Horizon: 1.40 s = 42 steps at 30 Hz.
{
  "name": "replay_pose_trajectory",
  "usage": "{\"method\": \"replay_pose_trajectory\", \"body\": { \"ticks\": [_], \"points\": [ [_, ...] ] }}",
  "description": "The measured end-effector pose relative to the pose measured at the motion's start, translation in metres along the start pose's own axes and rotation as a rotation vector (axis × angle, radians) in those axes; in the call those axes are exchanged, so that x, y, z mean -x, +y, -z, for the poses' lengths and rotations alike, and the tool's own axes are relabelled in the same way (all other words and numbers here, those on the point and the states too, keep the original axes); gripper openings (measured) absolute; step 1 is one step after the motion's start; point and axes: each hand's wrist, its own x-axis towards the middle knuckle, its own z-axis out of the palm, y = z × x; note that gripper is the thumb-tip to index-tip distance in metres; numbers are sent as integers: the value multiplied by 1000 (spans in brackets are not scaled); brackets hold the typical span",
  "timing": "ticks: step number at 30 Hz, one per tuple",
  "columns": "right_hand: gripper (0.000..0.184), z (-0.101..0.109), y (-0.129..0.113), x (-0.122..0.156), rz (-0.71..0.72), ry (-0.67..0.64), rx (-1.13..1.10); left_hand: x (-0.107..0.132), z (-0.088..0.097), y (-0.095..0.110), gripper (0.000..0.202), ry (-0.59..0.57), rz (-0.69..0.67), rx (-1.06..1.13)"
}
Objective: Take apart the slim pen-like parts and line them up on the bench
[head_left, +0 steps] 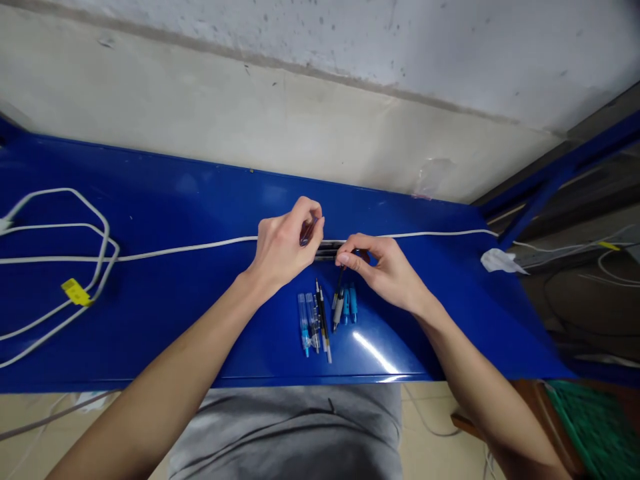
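The left hand (283,247) grips a dark tube (309,231); the right hand (385,270) pinches something too hidden to tell. Pen parts (307,323) lie nearer the body; a cable (195,247) crosses the shelf (175,320) behind, toward a tissue (499,261).

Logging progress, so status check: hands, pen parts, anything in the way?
Left hand gripping dark slender piece. Right hand pinched, contents unclear. Clear pen barrels, black refills, blue pen pieces lying nearer the body. White cable crosses the work area.
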Motion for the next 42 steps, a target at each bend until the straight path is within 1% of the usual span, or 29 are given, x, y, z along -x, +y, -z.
{"method": "replay_pose_trajectory", "body": {
  "ticks": [5, 8, 10, 12, 14, 16, 18, 20, 23, 25, 27, 28, 29, 30, 31, 33, 35, 36, 37, 39, 41, 42],
  "points": [
    [19, -3, 5, 1, -56, -56, -33, -4, 1, 3, 3, 36, 11, -7],
    [13, -9, 8, 2, -65, -117, -23, -11, 8, 7, 2, 29, 50, -25],
    [10, -10, 10, 2, -26, -173, 21, -10, 19, 12, 3, -28, 114, -45],
    [9, -10, 14, 1, 23, -200, 59, 0, 32, 17, 3, -123, 205, -82],
    [7, -7, 18, -2, 51, -159, 116, 19, 46, 22, 5, -210, 309, -150],
    [3, -3, 25, -4, 52, -102, 232, 42, 55, 26, 7, -306, 402, -205],
    [8, -1, 32, -6, 53, -78, 372, 61, 59, 30, 12, -374, 456, -249],
    [15, 0, 39, -6, 65, -86, 473, 72, 58, 33, 17, -425, 479, -276],
    [15, -1, 45, -6, 91, -77, 543, 77, 56, 36, 24, -497, 480, -275],
    [14, -2, 46, -5, 115, -64, 567, 74, 56, 37, 28, -511, 473, -260],
    [10, -1, 44, -5, 157, -52, 579, 66, 58, 37, 30, -452, 435, -227],
    [8, -1, 41, -4, 178, -42, 571, 61, 59, 37, 30, -407, 385, -210],
    [5, 0, 39, -4, 196, -21, 554, 54, 60, 37, 29, -356, 309, -198],
    [3, 0, 36, -4, 208, 10, 525, 46, 59, 37, 28, -328, 202, -198],
    [2, 0, 33, -4, 210, 50, 479, 37, 58, 36, 29, -324, 80, -234],
    [4, 0, 30, -4, 186, 132, 331, 17, 50, 34, 34, -358, -130, -353],
    [10, 1, 29, -5, 133, 186, 145, -3, 39, 30, 31, -380, -297, -427],
    [15, 2, 30, -6, 102, 198, 72, -12, 33, 26, 29, -393, -348, -452],
    [20, 3, 32, -6, 76, 197, 32, -19, 27, 23, 28, -407, -379, -472],
    [33, 4, 36, -7, 43, 162, 47, -28, 15, 14, 29, -421, -427, -484],
    [40, 3, 39, -8, 39, 143, 123, -30, 6, 6, 27, -423, -420, -477],
    [38, 1, 38, -7, 52, 164, 168, -28, 3, 2, 25, -426, -389, -468]
  ]
}}
